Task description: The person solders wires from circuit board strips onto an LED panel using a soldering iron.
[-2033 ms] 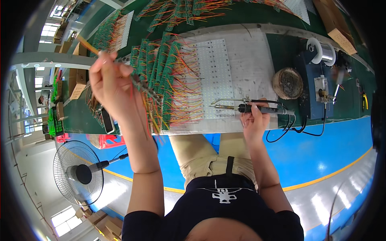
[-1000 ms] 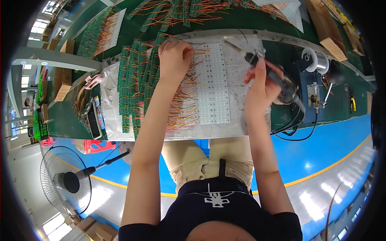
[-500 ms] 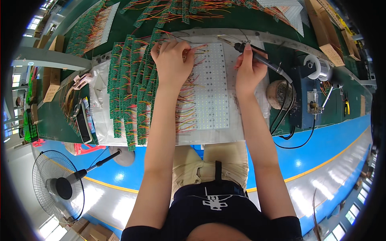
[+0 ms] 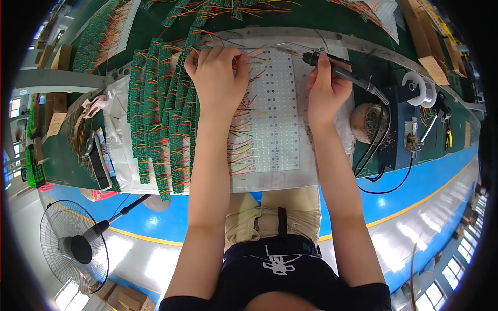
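My right hand (image 4: 330,88) is closed round the black handle of a soldering iron (image 4: 358,81). Its metal tip and thin guide tube point left, over the top edge of a white LED panel (image 4: 275,119). My left hand (image 4: 220,72) lies over the panel's upper left, fingers curled and thumb bent in against them; what they pinch is hidden. Red and yellow wires (image 4: 241,147) stick out along the panel's left side. Left of and partly under my left forearm, narrow green circuit boards (image 4: 163,114) with wires lie in overlapping rows.
A solder spool (image 4: 423,89) sits on a blue device at the right, beside a round pot (image 4: 365,123). Yellow-handled pliers (image 4: 448,139) lie farther right. A phone (image 4: 99,163) rests at the left edge, with a fan (image 4: 78,249) below. More wired boards (image 4: 101,39) are at the back.
The view has shifted slightly, so the table's contents sit a little differently. The iron's tip is nearer the left hand's wires. Both hands keep about the same grip.
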{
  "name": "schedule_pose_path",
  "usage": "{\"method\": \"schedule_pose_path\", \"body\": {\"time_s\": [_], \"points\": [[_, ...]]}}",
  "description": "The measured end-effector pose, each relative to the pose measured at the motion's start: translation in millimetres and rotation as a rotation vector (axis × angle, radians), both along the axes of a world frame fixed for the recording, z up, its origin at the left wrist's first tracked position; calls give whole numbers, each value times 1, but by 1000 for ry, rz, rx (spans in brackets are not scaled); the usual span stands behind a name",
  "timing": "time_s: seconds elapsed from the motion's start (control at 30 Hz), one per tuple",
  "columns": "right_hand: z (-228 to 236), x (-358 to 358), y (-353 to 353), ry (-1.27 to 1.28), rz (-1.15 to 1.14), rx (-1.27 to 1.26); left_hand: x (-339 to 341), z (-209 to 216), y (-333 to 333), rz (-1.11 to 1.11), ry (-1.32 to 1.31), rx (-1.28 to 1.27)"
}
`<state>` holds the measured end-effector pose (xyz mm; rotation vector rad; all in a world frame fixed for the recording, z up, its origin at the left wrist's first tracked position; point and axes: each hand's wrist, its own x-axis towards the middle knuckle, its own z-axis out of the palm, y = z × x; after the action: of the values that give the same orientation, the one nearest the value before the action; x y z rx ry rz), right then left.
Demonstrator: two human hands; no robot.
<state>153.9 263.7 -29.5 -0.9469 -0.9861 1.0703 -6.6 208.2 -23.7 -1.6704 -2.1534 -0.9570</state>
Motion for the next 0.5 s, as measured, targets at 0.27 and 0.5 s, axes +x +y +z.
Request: {"method": "schedule_pose_path", "body": {"time_s": [0.27, 0.5], "points": [[1, 0, 0, -60, 44, -10, 2, 0, 1, 6, 23, -6], [0, 1, 1, -70, 43, -6, 2, -1, 1, -1, 28, -4]]}}
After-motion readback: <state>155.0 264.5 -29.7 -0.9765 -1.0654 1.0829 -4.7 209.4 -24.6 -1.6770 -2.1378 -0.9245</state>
